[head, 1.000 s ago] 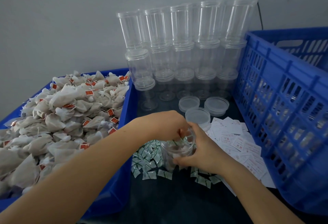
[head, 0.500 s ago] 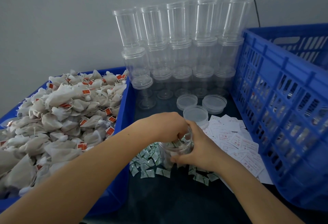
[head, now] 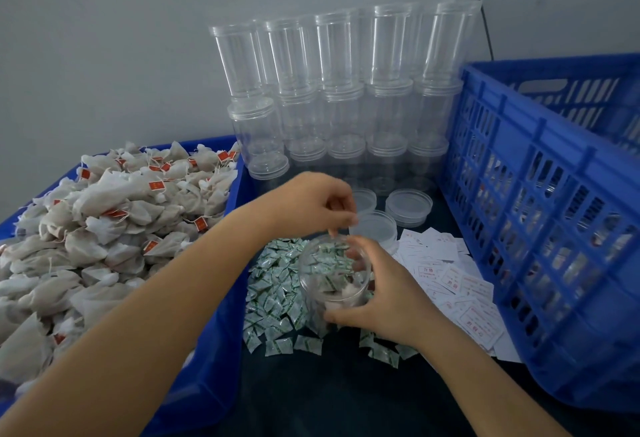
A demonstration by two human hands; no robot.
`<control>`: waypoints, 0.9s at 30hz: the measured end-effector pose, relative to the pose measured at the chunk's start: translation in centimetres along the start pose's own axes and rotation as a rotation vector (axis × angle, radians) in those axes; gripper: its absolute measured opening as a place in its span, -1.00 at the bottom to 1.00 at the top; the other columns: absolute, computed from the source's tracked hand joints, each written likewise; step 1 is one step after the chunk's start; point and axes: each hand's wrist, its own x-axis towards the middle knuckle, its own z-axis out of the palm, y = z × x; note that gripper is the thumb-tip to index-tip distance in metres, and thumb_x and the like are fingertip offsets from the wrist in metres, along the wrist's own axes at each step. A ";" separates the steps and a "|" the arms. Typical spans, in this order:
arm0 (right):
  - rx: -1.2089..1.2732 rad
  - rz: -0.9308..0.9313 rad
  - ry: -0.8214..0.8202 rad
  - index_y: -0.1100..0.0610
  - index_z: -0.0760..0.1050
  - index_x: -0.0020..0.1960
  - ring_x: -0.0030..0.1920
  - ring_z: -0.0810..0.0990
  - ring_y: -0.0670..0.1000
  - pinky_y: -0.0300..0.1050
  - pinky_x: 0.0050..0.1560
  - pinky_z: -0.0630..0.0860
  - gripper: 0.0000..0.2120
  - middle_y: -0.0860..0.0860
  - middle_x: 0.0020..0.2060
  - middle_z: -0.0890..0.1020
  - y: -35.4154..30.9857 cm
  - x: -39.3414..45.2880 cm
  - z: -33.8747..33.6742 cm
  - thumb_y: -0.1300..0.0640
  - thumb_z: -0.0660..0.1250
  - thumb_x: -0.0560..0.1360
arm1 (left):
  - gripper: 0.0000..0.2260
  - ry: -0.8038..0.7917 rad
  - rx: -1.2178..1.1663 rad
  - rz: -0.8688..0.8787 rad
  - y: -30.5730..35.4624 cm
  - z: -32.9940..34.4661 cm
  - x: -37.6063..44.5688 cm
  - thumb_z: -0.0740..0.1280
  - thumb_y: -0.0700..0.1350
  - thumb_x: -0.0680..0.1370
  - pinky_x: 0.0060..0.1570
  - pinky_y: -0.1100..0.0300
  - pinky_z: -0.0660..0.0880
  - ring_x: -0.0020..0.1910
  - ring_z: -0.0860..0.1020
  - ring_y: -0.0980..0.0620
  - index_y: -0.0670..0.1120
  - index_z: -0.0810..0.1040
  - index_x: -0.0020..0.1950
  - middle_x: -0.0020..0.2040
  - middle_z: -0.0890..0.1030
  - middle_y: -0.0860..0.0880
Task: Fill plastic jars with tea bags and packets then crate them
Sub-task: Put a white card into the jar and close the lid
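- One clear, round plastic jar stands open on the dark table, partly filled with pale tea bags; small green-and-white packets seem to lie inside too, though they may only show through its wall.
- Filling appears under way: the jar has no lid, and three translucent round lids lie just behind it.
- Many empty clear jars are stacked against the grey wall, so most of the task looks to remain.
- Supplies are plentiful: a heap of white tea bags with red tags fills the blue tray at left, and green-and-white packets lie scattered beside the jar.
- White printed slips lie to its right.
- Crating: the blue slatted plastic crate at right seems to hold some items behind its slats; they are too blurred to identify.
- Right hand wraps the jar's near-right side, fingers curled round its wall.
- Left hand hovers just above the jar's mouth, fingers curled down; whether it pinches anything cannot be told.
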 end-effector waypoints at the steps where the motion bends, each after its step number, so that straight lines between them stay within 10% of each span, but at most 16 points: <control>1: -0.004 -0.006 0.027 -0.66 0.11 0.12 0.16 0.39 -0.53 -0.55 -0.05 0.38 -0.16 -0.65 0.12 0.34 -0.4 -0.2 -0.5 -0.27 0.61 0.11 | -0.93 0.052 -0.072 -0.016 -0.2 -0.3 0.3 0.37 -0.09 0.53 -0.28 0.44 0.49 -0.33 0.60 0.25 -0.01 0.57 -0.16 -0.37 0.61 0.17; 6: -0.003 0.047 0.163 -0.69 0.11 0.11 0.16 0.44 -0.43 -0.27 0.06 0.46 -0.14 -0.55 0.15 0.38 -1.0 -2.3 -4.1 -0.42 0.53 -0.04 | -0.94 0.087 -0.042 -0.111 -1.1 1.0 2.9 0.36 -0.11 0.54 -0.24 0.37 0.52 -0.32 0.58 0.22 -0.07 0.59 -0.09 -0.28 0.64 0.08; 19: -0.012 0.128 0.299 -0.74 0.15 0.03 0.12 0.38 -0.56 -0.67 -0.05 0.31 -0.12 -0.66 0.10 0.37 1.6 -9.1 -6.7 -0.05 0.66 0.15 | -0.77 -0.219 0.221 0.037 4.2 13.5 10.5 0.30 -0.08 0.56 -0.07 0.06 0.49 -0.06 0.54 -0.14 -0.25 0.57 0.03 -0.04 0.59 -0.19; 27: 0.010 0.215 0.305 -0.38 0.19 0.42 0.25 0.37 -0.45 -0.45 0.10 0.39 -0.01 -0.44 0.29 0.37 3.0 -9.9 -6.3 -0.31 0.52 0.05 | -0.76 -0.237 0.194 0.001 3.6 16.7 11.7 0.36 -0.09 0.51 0.03 0.07 0.51 0.02 0.55 -0.09 -0.16 0.58 0.13 0.03 0.61 -0.13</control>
